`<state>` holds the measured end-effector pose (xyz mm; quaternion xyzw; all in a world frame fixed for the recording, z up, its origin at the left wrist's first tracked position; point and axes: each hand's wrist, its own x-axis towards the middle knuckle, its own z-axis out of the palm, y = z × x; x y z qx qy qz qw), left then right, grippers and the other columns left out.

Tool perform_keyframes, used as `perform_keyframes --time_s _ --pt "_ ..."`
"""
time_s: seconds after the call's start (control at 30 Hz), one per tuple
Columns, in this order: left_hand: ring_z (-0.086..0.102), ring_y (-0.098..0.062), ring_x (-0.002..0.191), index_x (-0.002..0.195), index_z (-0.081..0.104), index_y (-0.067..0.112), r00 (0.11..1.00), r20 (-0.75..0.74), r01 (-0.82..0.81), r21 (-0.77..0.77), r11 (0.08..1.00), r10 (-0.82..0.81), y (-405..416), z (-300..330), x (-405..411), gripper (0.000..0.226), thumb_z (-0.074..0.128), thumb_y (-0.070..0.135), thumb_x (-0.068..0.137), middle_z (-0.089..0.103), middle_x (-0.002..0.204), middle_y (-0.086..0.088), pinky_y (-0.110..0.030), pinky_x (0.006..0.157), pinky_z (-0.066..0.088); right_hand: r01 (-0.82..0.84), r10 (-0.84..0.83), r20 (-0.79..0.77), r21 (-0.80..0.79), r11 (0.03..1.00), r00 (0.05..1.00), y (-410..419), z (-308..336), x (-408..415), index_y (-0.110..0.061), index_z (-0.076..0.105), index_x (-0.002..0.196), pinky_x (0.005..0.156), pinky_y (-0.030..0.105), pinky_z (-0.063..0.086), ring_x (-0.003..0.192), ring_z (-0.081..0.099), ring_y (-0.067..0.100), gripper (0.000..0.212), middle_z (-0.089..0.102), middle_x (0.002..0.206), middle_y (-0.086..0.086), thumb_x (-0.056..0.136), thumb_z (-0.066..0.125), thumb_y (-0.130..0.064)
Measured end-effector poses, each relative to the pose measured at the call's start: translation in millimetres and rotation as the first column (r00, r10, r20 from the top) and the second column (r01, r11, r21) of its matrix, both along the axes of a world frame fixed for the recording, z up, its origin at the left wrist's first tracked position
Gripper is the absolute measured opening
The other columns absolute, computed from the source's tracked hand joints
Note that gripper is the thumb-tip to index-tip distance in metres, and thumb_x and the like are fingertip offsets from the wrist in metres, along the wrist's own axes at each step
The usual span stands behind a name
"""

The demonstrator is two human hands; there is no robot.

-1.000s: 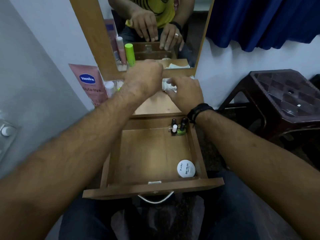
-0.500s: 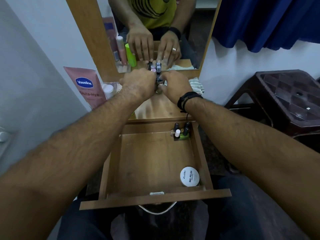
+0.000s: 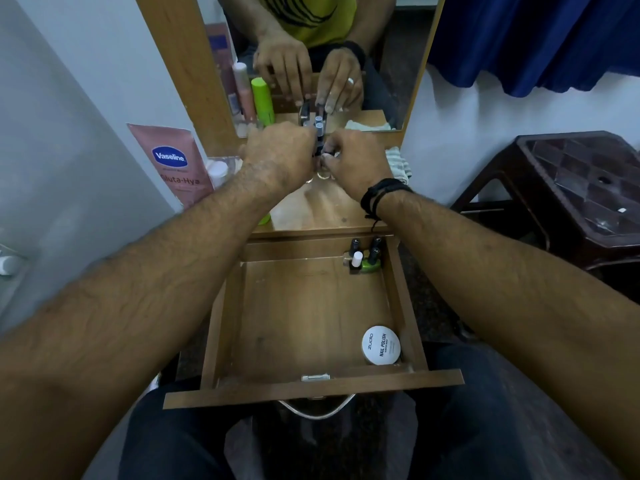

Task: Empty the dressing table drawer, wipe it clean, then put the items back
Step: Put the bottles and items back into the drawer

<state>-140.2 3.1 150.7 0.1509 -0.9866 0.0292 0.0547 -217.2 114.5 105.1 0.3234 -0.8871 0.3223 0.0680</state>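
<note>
- The left hand [image 3: 280, 152] and right hand [image 3: 356, 159] were close together over the dressing table top [image 3: 322, 213], fingers curled round a cluster of small nail polish bottles [image 3: 318, 133] held between them
- The drawer [image 3: 311, 317] stood pulled open below; four small bottles [image 3: 363, 256] sat in its far right corner; a white round tub [image 3: 381, 344] lay at its near right corner
- A pink Vaseline tube [image 3: 173, 161] leaned at the left; a folded cloth [image 3: 398, 162] lay just right of the right hand
</note>
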Motion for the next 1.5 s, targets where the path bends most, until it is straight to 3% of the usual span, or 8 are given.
perform_keyframes --time_s 0.07,0.2,0.3,0.4,0.67,0.83,0.97,1.5 --pt "0.06 -0.032 0.097 0.11 0.062 0.023 0.999 -0.029 0.029 -0.01 1.0 -0.029 7 10 8 0.021 0.061 0.035 0.092 0.056 0.095 -0.002 -0.045 0.077 0.038 -0.007 0.007 0.004 -0.024 1.0 1.0 11 10 7 -0.014 0.071 0.088 0.078 0.036 0.051 0.086 0.061 0.018 0.006 0.07 0.091 0.0 0.084 0.067 -0.017" --pt "0.055 -0.024 0.084 0.105 0.069 0.027 0.994 -0.026 0.103 0.003 0.995 -0.103 29 24 27 0.021 0.066 0.038 0.087 0.062 0.094 -0.001 -0.039 0.068 0.046 -0.022 0.023 0.04 -0.022 1.0 0.999 47 30 32 -0.016 0.072 0.083 0.075 0.032 0.051 0.082 0.063 0.014 0.006 0.072 0.087 -0.003 0.083 0.069 -0.02" --pt "0.064 -0.021 0.092 0.109 0.072 0.031 0.977 0.019 0.206 0.131 0.97 -0.21 50 21 41 0.025 0.068 0.04 0.086 0.069 0.099 0.004 -0.039 0.073 0.056 -0.033 0.028 0.083 0.066 0.997 0.996 79 30 53 -0.018 0.073 0.082 0.075 0.032 0.052 0.079 0.062 0.013 0.005 0.072 0.083 -0.004 0.081 0.071 -0.022" --pt "0.063 -0.013 0.097 0.106 0.071 0.033 0.959 0.06 0.257 0.234 0.938 -0.277 68 1 55 0.019 0.067 0.037 0.088 0.069 0.102 0.012 -0.029 0.069 0.05 -0.036 0.012 0.139 0.167 0.985 0.99 106 15 68 -0.02 0.071 0.081 0.07 0.027 0.043 0.081 0.062 0.014 0.004 0.068 0.082 -0.006 0.079 0.073 -0.023" --pt "0.064 -0.027 0.106 0.113 0.072 0.022 0.947 0.157 0.212 0.354 0.911 -0.281 89 -79 71 0.026 0.067 0.028 0.089 0.07 0.111 -0.004 -0.03 0.079 0.044 -0.05 -0.019 0.194 0.345 0.937 0.981 136 -39 84 -0.015 0.071 0.09 0.074 0.03 0.046 0.09 0.063 0.022 0.014 0.066 0.086 -0.003 0.075 0.07 -0.017" --pt "0.062 -0.029 0.111 0.112 0.069 0.024 0.957 0.173 0.149 0.39 0.909 -0.231 90 -110 69 0.025 0.065 0.029 0.088 0.064 0.118 -0.005 -0.033 0.09 0.047 -0.028 -0.029 0.138 0.392 0.919 0.99 136 -64 82 -0.018 0.07 0.096 0.083 0.038 0.052 0.094 0.063 0.023 0.014 0.069 0.1 0.002 0.083 0.066 -0.024" --pt "0.06 -0.033 0.114 0.117 0.067 0.022 0.965 0.16 0.127 0.401 0.907 -0.206 95 -121 67 0.028 0.063 0.029 0.09 0.062 0.123 -0.006 -0.042 0.093 0.051 -0.001 -0.006 0.013 0.44 0.898 1.0 139 -80 81 -0.024 0.069 0.105 0.093 0.04 0.044 0.102 0.061 0.023 0.019 0.069 0.11 -0.001 0.091 0.06 -0.032" --pt "0.059 -0.036 0.114 0.121 0.06 0.019 0.974 0.175 0.064 0.404 0.913 -0.146 108 -130 62 0.024 0.057 0.02 0.097 0.054 0.126 -0.005 -0.05 0.085 0.054 0.066 0.029 -0.185 0.485 0.872 0.982 141 -107 79 -0.024 0.071 0.098 0.079 0.04 0.042 0.097 0.058 0.024 0.019 0.07 0.103 -0.004 0.091 0.058 -0.036"
